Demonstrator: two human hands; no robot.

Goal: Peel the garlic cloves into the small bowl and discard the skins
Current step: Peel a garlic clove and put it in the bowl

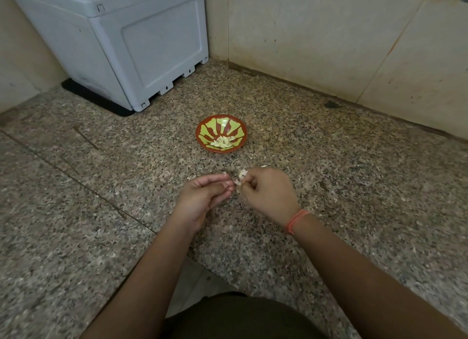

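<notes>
White and papery, a garlic clove [241,178] is pinched in the curled fingertips of the right hand [268,193], just on the near side of the small bowl [225,123]; the left hand [205,195] is held close beside it, palm turned inward, its bent fingers reaching almost to the clove, though whether they grip anything I cannot tell; the two hands are all but together, above the counter and apart from the bowl; an orange thread band [296,221] circles the right wrist; the bowl itself, red with a green leaf pattern, stands upright on the speckled granite counter [329,161] and holds a small heap of peeled cloves [222,141] at its bottom; thin scraps of skin [334,200] lie scattered on the stone nearer than the bowl and to its right; beyond the bowl and to its left stands a pale grey plastic appliance [121,42] on a black base; a beige tiled wall [304,35] rises behind the bowl.
</notes>
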